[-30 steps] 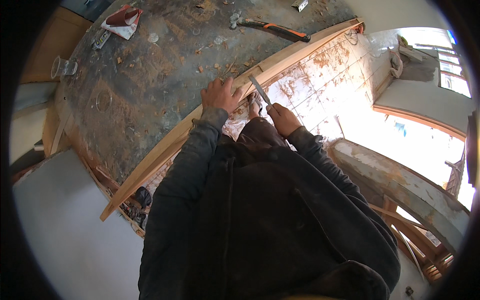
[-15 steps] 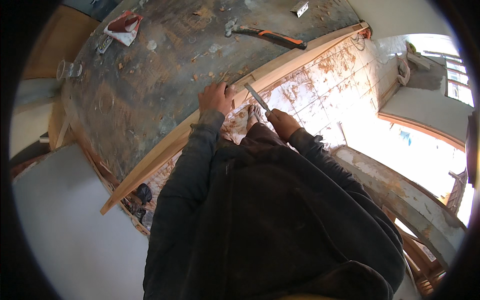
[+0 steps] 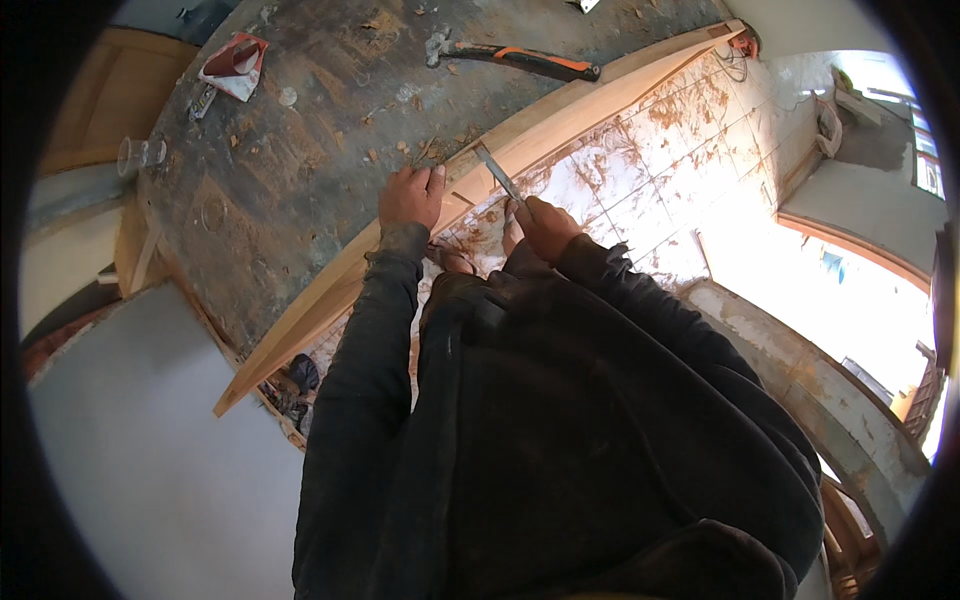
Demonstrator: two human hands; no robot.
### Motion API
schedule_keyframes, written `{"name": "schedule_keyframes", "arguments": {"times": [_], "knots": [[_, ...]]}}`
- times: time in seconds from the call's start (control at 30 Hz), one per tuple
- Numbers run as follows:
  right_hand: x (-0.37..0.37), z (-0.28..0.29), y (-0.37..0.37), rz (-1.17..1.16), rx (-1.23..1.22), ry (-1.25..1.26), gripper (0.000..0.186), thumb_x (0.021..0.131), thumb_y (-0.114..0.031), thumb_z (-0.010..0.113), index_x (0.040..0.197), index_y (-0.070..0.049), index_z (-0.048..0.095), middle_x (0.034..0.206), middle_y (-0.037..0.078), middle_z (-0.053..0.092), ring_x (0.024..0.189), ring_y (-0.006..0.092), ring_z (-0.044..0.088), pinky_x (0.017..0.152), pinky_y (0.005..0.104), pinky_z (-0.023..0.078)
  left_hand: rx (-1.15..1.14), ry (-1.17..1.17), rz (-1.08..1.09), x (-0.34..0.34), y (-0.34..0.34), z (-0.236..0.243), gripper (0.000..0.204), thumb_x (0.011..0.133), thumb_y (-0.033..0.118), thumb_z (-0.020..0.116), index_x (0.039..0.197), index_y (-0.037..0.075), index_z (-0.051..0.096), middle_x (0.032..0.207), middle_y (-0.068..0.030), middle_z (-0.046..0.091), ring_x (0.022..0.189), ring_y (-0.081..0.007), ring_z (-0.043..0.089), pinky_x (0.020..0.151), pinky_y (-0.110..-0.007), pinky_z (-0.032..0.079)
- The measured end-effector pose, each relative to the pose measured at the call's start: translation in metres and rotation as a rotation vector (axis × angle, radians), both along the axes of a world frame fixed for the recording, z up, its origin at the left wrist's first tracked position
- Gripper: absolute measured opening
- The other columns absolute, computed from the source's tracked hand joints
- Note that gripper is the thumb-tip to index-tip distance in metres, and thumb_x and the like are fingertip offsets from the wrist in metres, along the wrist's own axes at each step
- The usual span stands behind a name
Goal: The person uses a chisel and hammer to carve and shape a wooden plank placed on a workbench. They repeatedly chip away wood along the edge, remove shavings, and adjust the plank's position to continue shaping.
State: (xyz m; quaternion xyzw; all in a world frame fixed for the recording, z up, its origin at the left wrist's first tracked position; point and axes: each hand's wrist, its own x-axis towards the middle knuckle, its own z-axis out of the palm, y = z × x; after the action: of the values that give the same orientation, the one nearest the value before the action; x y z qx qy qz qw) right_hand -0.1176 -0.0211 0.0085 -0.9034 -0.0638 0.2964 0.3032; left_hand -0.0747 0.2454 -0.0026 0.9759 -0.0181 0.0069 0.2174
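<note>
A long pale wooden beam (image 3: pixel 320 295) lies diagonally along the near edge of a dark, stained worktop (image 3: pixel 300 200). Curled over the beam near its middle, my left hand (image 3: pixel 408 198) grips it, thumb along the side. A shallow notch (image 3: pixel 462 198) shows in the wood just right of that hand. My right hand (image 3: pixel 550 228) is closed around a chisel (image 3: pixel 500 175), its handle mostly hidden in the fingers. The flat metal blade points up and left, its tip at the beam's upper face. Beyond the beam lies a hammer (image 3: pixel 515 58) with a black and orange handle.
Wood chips are scattered over the worktop. A reddish-brown roll on a packet (image 3: pixel 235 65) lies at the far left, above a clear cup (image 3: pixel 140 156) at the edge. Shavings cover the tiled floor (image 3: pixel 640 170). A cable (image 3: pixel 735 65) hangs by the beam's far end.
My left hand has shifted slightly left and now sits farther from the chisel. My right hand and the chisel have moved a little up and left. The whole view has shifted slightly.
</note>
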Motion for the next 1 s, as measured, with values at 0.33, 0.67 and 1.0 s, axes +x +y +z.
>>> {"name": "schedule_keyframes", "arguments": {"times": [0.33,0.67,1.0], "knots": [[0.010,0.046,0.008,-0.112,0.013,-0.134,0.042,0.103,-0.044,0.046,0.104,-0.005,0.060,0.087,0.029,0.067,0.088,0.0492,0.064,0.079,0.0567,0.050,0.005,0.068,0.016,-0.001,0.006,0.007,0.041,0.101,0.043,0.053,0.090,0.008,0.070,0.089,-0.0163,0.063,0.087,-0.0403,0.061,0.075,-0.055,0.048],[-0.012,-0.011,0.013,-0.032,0.036,-0.189,0.036,0.102,-0.040,0.048,0.102,-0.005,0.059,0.093,0.029,0.068,0.091,0.0491,0.065,0.083,0.0569,0.050,0.022,0.075,0.022,-0.001,0.000,0.008,0.041,0.101,0.044,0.052,0.092,0.008,0.071,0.093,-0.0146,0.065,0.094,-0.0385,0.061,0.080,-0.054,0.050],[-0.006,0.051,0.017,-0.134,-0.118,0.052,0.037,0.102,-0.041,0.046,0.109,-0.006,0.058,0.089,0.027,0.069,0.088,0.0488,0.066,0.081,0.0570,0.051,0.001,0.021,0.024,-0.003,0.005,0.006,0.040,0.101,0.042,0.051,0.094,0.009,0.072,0.095,-0.0129,0.065,0.095,-0.0372,0.061,0.081,-0.052,0.049]]}}
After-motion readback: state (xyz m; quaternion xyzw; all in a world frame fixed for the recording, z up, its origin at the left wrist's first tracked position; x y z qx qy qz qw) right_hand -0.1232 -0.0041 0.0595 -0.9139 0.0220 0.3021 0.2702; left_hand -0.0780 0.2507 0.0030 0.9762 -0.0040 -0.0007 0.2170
